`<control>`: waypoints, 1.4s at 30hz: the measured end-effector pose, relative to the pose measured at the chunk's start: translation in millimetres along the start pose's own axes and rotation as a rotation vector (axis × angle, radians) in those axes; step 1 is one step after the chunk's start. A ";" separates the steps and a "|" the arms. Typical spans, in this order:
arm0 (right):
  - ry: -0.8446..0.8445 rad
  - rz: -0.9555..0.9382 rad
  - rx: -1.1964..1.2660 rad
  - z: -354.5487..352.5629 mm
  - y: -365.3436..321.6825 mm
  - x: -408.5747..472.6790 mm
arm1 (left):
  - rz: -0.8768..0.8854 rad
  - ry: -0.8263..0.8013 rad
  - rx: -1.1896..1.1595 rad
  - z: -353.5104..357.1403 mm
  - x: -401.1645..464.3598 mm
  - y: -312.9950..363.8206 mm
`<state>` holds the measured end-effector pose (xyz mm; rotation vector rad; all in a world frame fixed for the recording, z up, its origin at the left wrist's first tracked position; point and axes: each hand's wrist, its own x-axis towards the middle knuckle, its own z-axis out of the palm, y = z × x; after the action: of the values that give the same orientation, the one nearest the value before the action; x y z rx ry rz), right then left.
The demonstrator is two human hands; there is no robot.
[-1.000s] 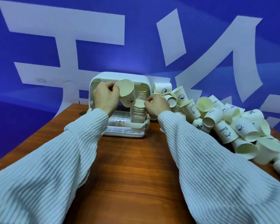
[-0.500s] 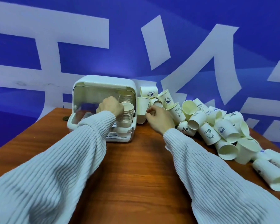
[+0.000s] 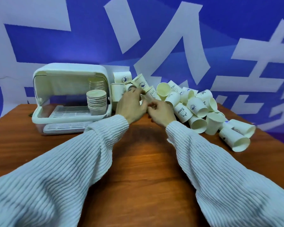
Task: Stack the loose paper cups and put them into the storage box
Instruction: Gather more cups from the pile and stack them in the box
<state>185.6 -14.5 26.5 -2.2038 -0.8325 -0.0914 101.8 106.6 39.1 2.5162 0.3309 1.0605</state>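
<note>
Both arms reach fwd over bench (image 3: 146,161). Left hand (image 3: 131,104) at near edge of loose cups pile (image 3: 195,104), fingers loosely spread, touching a cup; grip unclear. Right hand (image 3: 161,112) just beside it, fingers curled, can't tell if holding. Stacked cups (image 3: 96,102) stand inside storage box (image 3: 69,71), right side.

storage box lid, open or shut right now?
Open. The storage box has its front cover raised, so the slatted tray and the front cup stack inside show directly.
</note>
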 end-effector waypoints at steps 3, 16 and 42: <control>0.024 0.052 -0.056 -30.3 30.6 -18.9 | 0.021 -0.100 -0.049 40.5 -6.4 33.3; 0.231 0.181 -0.490 -178.6 169.3 -102.7 | 0.229 -0.374 -0.116 162.7 -22.1 170.4; 0.441 0.051 -0.124 -163.4 143.8 -80.7 | 0.133 -0.079 -0.074 98.5 6.9 135.8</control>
<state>238.0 -240.7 25.1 -2.1968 -0.5343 -0.5943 186.8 -38.2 40.0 2.5342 0.1008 0.9990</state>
